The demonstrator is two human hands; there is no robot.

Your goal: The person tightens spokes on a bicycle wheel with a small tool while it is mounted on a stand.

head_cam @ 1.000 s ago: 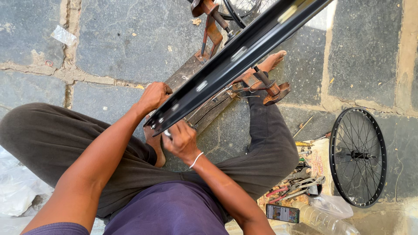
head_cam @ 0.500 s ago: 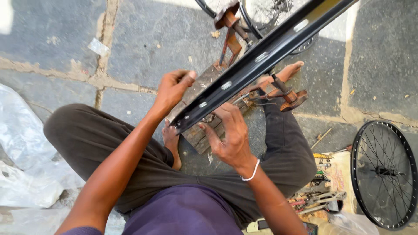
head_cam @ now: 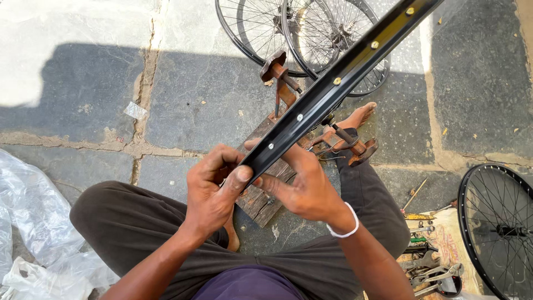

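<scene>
Both hands grip the near end of a black wheel rim (head_cam: 333, 83): left hand (head_cam: 214, 191) with thumb pressed on it, right hand (head_cam: 302, 186) wrapped beneath. Under the rim sits a rusty stand (head_cam: 288, 94) on a wooden board (head_cam: 261, 197); spoked wheels (head_cam: 266, 28) beyond, tools (head_cam: 433, 266) right, clear plastic bag (head_cam: 33, 233) left.

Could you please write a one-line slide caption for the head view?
Seated person's left hand and right hand grip a black bicycle rim over a rusty stand.
</scene>
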